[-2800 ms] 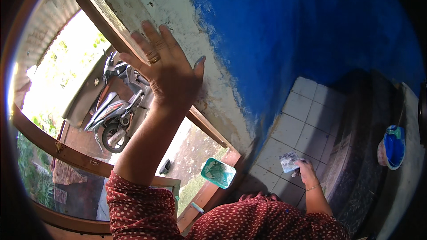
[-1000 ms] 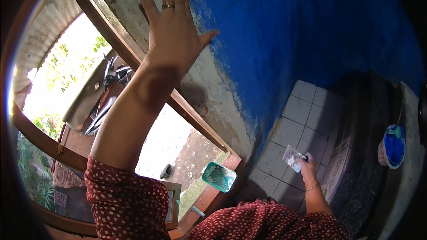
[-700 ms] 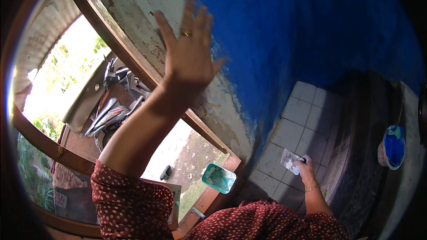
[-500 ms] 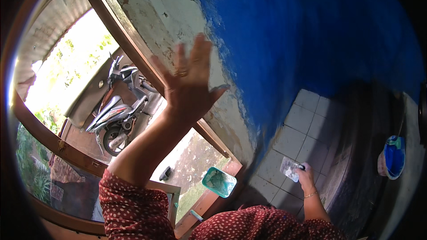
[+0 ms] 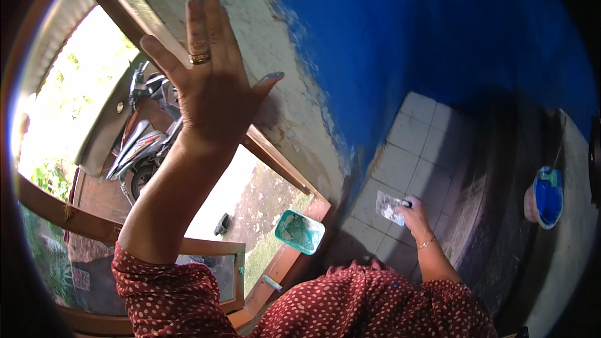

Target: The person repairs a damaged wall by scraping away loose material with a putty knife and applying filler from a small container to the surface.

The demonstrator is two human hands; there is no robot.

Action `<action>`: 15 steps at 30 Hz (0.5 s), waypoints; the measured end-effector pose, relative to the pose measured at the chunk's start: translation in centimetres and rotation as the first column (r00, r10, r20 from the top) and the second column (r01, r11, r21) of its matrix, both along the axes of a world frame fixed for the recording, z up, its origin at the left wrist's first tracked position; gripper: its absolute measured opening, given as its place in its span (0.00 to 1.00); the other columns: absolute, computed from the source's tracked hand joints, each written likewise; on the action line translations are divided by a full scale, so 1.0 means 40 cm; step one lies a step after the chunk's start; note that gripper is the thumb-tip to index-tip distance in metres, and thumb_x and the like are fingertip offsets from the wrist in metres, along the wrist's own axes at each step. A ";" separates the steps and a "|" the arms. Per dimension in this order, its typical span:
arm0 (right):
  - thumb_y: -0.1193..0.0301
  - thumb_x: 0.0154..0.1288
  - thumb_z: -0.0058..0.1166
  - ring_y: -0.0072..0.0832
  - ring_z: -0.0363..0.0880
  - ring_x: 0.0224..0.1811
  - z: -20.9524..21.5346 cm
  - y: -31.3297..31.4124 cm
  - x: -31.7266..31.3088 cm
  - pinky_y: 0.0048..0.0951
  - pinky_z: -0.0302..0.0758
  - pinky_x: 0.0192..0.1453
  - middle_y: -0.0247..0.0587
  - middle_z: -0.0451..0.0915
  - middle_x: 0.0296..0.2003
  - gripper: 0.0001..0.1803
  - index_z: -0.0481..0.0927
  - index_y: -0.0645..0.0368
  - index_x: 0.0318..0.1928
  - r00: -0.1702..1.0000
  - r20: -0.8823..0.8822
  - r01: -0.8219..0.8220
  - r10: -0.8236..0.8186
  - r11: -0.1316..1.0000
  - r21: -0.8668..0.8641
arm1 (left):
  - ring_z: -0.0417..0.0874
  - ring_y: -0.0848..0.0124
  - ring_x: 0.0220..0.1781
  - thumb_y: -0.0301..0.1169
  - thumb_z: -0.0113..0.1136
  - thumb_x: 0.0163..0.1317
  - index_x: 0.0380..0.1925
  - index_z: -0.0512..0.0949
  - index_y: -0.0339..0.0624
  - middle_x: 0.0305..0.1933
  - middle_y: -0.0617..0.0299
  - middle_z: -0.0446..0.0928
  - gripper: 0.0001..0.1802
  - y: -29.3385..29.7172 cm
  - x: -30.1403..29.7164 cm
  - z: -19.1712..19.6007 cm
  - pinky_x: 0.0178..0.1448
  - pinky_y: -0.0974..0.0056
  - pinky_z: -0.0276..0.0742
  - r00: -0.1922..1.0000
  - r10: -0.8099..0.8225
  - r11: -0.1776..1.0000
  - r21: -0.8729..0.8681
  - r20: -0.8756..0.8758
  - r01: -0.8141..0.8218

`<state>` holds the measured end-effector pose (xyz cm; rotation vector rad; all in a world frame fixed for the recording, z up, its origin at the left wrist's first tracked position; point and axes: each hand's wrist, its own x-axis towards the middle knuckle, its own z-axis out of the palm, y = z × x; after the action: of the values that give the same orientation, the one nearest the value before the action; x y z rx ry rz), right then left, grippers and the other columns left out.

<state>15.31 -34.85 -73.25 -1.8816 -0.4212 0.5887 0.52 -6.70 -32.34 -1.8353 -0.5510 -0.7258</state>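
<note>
Rough off-white plaster (image 5: 294, 106) beyond the splayed, seemingly empty fingers (image 5: 214, 28) of the left hand (image 5: 216, 97) might crumble if pressed, while the right hand (image 5: 414, 213) clasps a white-smeared rectangular scraper (image 5: 387, 206).

Outside are a parked motorcycle (image 5: 145, 145) and green plants (image 5: 50, 179).

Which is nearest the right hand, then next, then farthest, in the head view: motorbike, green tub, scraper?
1. Scraper: in the right hand, blade pointing left.
2. Green tub: to the hand's left.
3. Motorbike: far left, outside.
</note>
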 end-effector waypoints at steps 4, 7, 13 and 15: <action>0.75 0.48 0.59 0.23 0.71 0.27 -0.014 -0.028 -0.012 0.29 0.70 0.31 0.35 0.74 0.26 0.11 0.75 0.67 0.33 0.996 -0.064 0.058 -0.058 0.998 -0.013 | 0.41 0.53 0.78 0.74 0.53 0.43 0.65 0.62 0.35 0.74 0.47 0.51 0.60 -0.024 0.010 -0.037 0.66 0.24 0.37 0.983 0.172 0.984 -0.046 -0.063 -0.175; 0.71 0.46 0.59 0.33 0.74 0.29 -0.068 -0.059 0.000 0.34 0.71 0.36 0.47 0.76 0.26 0.13 0.75 0.68 0.30 0.981 -0.123 0.153 -0.147 0.987 0.041 | 0.41 0.52 0.78 0.72 0.55 0.44 0.66 0.60 0.36 0.75 0.49 0.48 0.60 -0.016 0.001 -0.072 0.67 0.25 0.31 0.998 0.063 0.984 -0.165 -0.026 -0.066; 0.78 0.57 0.56 0.28 0.79 0.36 -0.020 -0.047 -0.017 0.31 0.77 0.42 0.37 0.79 0.34 0.09 0.77 0.61 0.40 0.727 -0.685 0.381 -0.052 0.860 0.339 | 0.42 0.50 0.77 0.70 0.59 0.44 0.66 0.61 0.38 0.75 0.50 0.48 0.58 -0.026 0.001 -0.099 0.66 0.23 0.32 0.993 0.074 0.979 -0.184 -0.093 -0.090; 0.78 0.56 0.58 0.30 0.80 0.39 0.035 -0.022 -0.021 0.34 0.79 0.45 0.39 0.80 0.37 0.12 0.77 0.62 0.42 0.658 -0.753 0.355 -0.015 0.888 0.293 | 0.42 0.50 0.77 0.70 0.57 0.45 0.66 0.61 0.38 0.75 0.51 0.47 0.57 -0.015 -0.004 -0.120 0.66 0.23 0.33 0.995 0.043 0.982 -0.180 -0.093 -0.059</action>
<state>14.47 -35.73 -71.85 -1.1091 0.1913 0.9693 0.38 -7.30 -37.13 -2.0057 -0.6209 -0.5711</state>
